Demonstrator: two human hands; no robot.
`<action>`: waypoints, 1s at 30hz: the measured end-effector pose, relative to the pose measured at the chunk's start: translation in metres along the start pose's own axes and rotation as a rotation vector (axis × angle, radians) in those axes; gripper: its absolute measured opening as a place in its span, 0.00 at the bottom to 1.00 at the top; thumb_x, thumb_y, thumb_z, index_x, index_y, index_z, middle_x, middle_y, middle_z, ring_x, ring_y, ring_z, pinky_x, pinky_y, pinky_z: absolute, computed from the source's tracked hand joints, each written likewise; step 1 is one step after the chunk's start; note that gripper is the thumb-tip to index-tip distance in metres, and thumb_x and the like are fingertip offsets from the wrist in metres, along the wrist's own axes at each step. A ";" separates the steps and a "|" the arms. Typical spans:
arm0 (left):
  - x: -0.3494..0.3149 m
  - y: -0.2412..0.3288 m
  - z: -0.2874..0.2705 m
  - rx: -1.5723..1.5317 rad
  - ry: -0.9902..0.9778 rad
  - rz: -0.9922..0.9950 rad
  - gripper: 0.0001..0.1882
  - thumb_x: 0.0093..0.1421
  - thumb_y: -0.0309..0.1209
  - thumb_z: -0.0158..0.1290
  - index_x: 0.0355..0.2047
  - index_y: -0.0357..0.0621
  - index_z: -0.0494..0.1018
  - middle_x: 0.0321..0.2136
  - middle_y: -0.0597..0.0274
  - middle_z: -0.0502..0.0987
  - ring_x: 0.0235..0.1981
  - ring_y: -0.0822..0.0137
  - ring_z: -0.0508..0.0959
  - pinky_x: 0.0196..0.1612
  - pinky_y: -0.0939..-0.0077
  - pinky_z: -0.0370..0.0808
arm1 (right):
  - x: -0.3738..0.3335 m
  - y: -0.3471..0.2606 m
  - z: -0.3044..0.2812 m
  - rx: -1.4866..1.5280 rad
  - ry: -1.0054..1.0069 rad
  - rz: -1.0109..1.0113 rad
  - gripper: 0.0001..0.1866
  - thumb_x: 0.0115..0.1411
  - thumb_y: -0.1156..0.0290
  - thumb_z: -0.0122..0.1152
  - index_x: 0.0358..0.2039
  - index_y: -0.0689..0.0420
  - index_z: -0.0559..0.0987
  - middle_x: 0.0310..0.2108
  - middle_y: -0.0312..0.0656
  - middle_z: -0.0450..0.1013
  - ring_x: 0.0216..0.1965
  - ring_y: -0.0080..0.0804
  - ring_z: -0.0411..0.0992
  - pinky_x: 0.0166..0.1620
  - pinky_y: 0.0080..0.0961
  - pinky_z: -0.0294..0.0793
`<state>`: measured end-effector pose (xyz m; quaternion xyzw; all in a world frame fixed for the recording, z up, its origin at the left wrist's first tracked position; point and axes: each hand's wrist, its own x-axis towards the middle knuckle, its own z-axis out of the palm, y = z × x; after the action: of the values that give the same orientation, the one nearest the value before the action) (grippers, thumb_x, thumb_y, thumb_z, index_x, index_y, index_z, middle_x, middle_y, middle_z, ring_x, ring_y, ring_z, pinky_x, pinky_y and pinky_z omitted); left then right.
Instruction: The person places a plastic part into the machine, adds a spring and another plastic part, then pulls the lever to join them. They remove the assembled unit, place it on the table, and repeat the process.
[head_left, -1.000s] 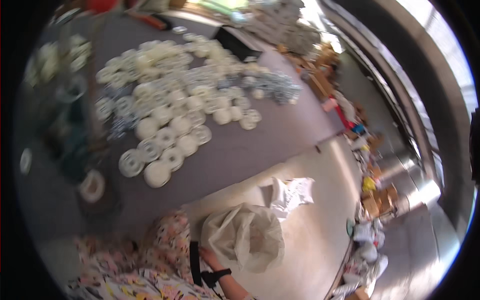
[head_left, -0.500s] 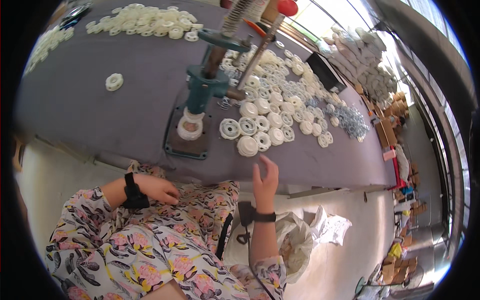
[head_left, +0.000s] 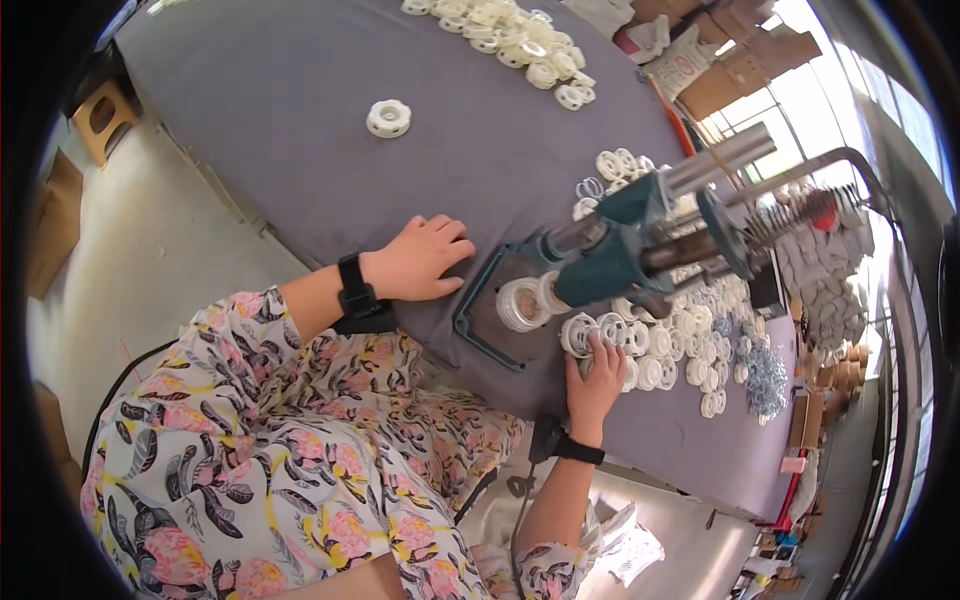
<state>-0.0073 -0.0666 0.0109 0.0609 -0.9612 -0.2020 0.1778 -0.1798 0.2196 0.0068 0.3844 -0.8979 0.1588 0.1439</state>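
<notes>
My left hand (head_left: pixel 425 260) lies on the grey tabletop with its fingers a little apart and nothing in it, left of the hand press's base plate. My right hand (head_left: pixel 598 382) reaches to the near edge of the parts pile, its thumb and fingertips around a round white plastic ring (head_left: pixel 577 334). Part of that ring is hidden by the fingers. Between my hands stands the green hand press (head_left: pixel 610 262). On its base plate (head_left: pixel 487 335) sits a white round part (head_left: pixel 520 304) under the ram, touched by neither hand.
White rings and caps (head_left: pixel 685 345) crowd the table right of the press, with a heap of metal springs (head_left: pixel 765 380) beyond. One white wheel-like part (head_left: pixel 388 118) lies alone at the far left. More white parts (head_left: pixel 520 45) are heaped at the back. A stool (head_left: pixel 103 120) stands left.
The view has swung left. My left hand has gone from my lap up onto the table beside the press. My right hand has moved forward from the table edge onto the white parts.
</notes>
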 end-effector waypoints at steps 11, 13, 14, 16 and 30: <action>0.009 0.006 -0.002 0.055 -0.026 0.008 0.20 0.47 0.40 0.55 0.38 0.44 0.67 0.40 0.56 0.66 0.44 0.59 0.66 0.40 0.63 0.63 | -0.005 0.006 0.012 -0.052 0.148 0.019 0.19 0.46 0.72 0.61 0.42 0.54 0.76 0.46 0.44 0.70 0.52 0.49 0.62 0.54 0.43 0.59; 0.010 0.008 -0.007 0.045 -0.045 0.015 0.20 0.48 0.40 0.55 0.39 0.44 0.67 0.41 0.56 0.66 0.45 0.58 0.66 0.41 0.63 0.62 | -0.011 0.009 0.012 -0.021 0.155 0.016 0.18 0.46 0.74 0.60 0.40 0.55 0.76 0.45 0.45 0.70 0.52 0.49 0.62 0.54 0.43 0.59; 0.008 0.007 -0.008 0.040 -0.035 0.011 0.21 0.48 0.40 0.55 0.39 0.44 0.67 0.41 0.56 0.66 0.45 0.58 0.66 0.41 0.63 0.62 | -0.014 0.010 0.010 0.017 0.161 0.003 0.17 0.46 0.75 0.60 0.39 0.56 0.77 0.45 0.45 0.70 0.51 0.48 0.63 0.54 0.43 0.59; 0.004 0.009 -0.013 0.015 -0.045 -0.005 0.22 0.48 0.40 0.55 0.41 0.44 0.67 0.43 0.55 0.66 0.46 0.57 0.65 0.43 0.62 0.62 | -0.015 0.001 0.002 0.011 0.137 -0.019 0.18 0.46 0.76 0.59 0.41 0.56 0.76 0.46 0.46 0.69 0.51 0.48 0.63 0.54 0.43 0.59; 0.001 0.022 -0.018 0.016 -0.076 -0.008 0.24 0.47 0.38 0.57 0.43 0.42 0.66 0.45 0.54 0.66 0.48 0.56 0.64 0.47 0.62 0.60 | -0.008 -0.021 -0.024 0.156 -0.015 -0.064 0.19 0.49 0.73 0.59 0.44 0.56 0.74 0.47 0.46 0.69 0.51 0.44 0.64 0.55 0.42 0.56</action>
<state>-0.0027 -0.0538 0.0360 0.0583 -0.9686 -0.1971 0.1398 -0.1560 0.2207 0.0294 0.4241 -0.8712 0.2207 0.1117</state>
